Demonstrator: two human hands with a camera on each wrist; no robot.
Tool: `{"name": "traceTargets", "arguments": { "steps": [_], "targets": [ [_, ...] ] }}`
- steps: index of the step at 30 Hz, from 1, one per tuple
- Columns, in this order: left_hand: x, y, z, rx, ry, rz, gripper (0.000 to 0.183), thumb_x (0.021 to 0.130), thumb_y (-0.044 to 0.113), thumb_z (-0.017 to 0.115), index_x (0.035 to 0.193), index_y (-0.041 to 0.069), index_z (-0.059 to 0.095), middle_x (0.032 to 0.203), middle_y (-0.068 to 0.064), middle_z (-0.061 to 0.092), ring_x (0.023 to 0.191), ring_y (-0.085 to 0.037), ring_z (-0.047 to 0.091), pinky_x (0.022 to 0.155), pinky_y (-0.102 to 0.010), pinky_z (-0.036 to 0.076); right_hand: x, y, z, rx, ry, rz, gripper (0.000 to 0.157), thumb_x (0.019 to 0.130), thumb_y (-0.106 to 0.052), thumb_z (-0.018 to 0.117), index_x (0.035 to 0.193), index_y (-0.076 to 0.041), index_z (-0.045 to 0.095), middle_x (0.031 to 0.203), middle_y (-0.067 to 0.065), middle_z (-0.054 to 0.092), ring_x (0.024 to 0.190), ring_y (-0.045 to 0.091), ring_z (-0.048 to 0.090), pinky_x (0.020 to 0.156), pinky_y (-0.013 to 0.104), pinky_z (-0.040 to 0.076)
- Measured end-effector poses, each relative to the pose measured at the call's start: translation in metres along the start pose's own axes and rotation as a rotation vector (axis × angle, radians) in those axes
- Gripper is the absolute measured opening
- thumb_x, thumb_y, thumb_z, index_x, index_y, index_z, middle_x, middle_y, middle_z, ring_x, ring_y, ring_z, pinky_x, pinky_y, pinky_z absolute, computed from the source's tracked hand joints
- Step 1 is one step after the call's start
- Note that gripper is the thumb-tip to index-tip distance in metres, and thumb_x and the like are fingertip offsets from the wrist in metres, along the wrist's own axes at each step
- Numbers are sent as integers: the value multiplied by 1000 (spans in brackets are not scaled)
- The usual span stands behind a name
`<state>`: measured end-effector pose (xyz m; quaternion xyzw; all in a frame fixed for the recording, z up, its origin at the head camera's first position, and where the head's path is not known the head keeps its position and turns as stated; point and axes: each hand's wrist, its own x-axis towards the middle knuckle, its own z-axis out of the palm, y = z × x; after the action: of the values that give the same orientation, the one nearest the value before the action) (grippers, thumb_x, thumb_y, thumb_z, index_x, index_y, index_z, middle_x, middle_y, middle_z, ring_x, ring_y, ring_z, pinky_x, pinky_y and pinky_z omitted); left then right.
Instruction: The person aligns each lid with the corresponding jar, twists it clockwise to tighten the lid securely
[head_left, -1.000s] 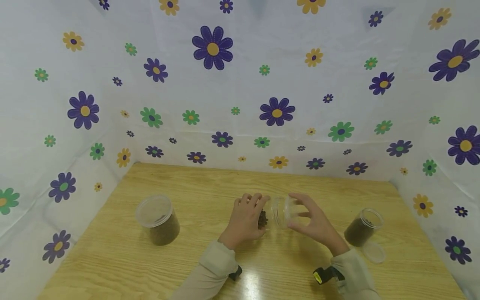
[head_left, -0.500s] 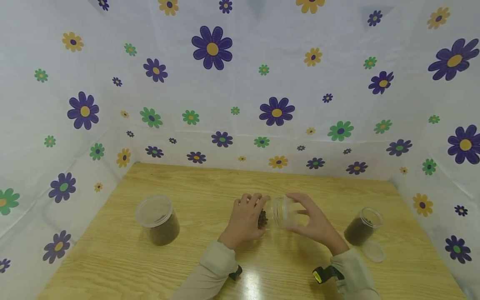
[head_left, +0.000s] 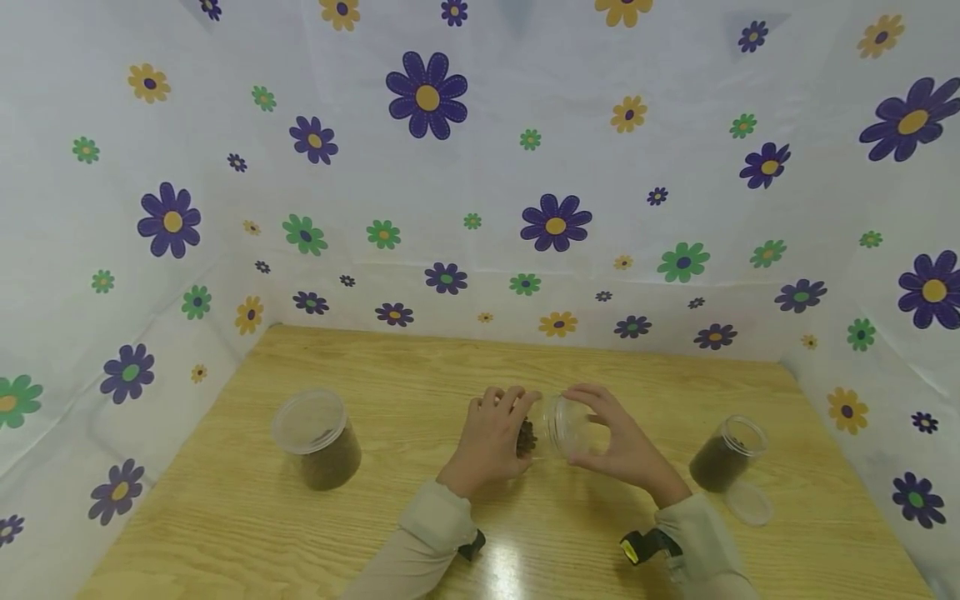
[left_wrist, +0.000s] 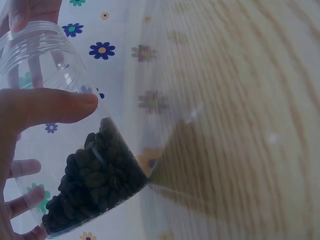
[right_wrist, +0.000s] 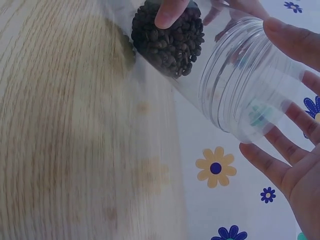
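A clear plastic jar [left_wrist: 107,112] with dark coffee beans [left_wrist: 95,175] lies tipped sideways between the hands. My left hand [head_left: 486,437] grips its body, thumb along the near wall and fingers round the far side. The beans have slid toward its base. Threaded rings circle the jar's neck [right_wrist: 225,75], which points at my right hand [head_left: 626,442]. The right thumb and spread fingertips hold the clear end from opposite sides, with the palm apart from it. In the head view, my left hand hides much of the jar's body.
A larger lidded jar [head_left: 330,458] of dark contents stands at the left of the wooden table [head_left: 420,533]. At the right is an uncovered jar [head_left: 718,464] of dark contents, with a translucent lid [head_left: 748,504] beside it. Flower-patterned cloth [head_left: 480,167] encloses the table's back and sides.
My right hand has shifted slightly left, its thumb and fingers coming further over the jar's clear end. The left hand and the beans stay where they were.
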<state>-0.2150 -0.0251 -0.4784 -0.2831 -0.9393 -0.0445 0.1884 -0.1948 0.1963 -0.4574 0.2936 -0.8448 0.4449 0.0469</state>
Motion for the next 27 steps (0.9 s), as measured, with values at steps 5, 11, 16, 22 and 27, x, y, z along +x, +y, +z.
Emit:
{"name": "traceTargets", "arguments": {
  "steps": [5,11,16,22,27],
  "targets": [
    [0,-1,2,10,23,5,93,56,54,83,132,26,36,123,1,51,104,-22,51,77,-39,46,0,0,2,-5,-1,-13,79,70,-12,82,138,-11,42,140,13,37,128,35,37,92,61,43],
    [1,-2,5,25,35,11,95,55,56,82,133,26,37,122,2,51,103,-22,51,77,-39,46,1,-1,2,-2,-2,-24,79,69,-10,82,138,-11,43,140,13,36,128,34,37,92,60,43],
    [1,-2,5,13,32,12,95,55,55,83,133,26,36,122,2,51,104,-22,50,78,-39,46,2,0,3,-6,-12,-22,78,70,-10,82,138,-12,43,141,14,36,128,34,36,93,60,43],
    [0,-2,2,1,6,4,94,57,54,82,134,26,36,124,2,50,105,-22,49,79,-40,46,2,0,4,8,-21,-22,78,70,-6,81,138,-11,43,141,18,34,129,35,35,95,62,41],
    [0,-2,1,-2,-11,0,94,58,54,82,134,26,36,125,1,50,107,-23,49,81,-41,46,2,2,6,9,-25,-12,78,70,-4,80,138,-11,42,141,17,34,130,34,34,97,61,39]
  ]
}}
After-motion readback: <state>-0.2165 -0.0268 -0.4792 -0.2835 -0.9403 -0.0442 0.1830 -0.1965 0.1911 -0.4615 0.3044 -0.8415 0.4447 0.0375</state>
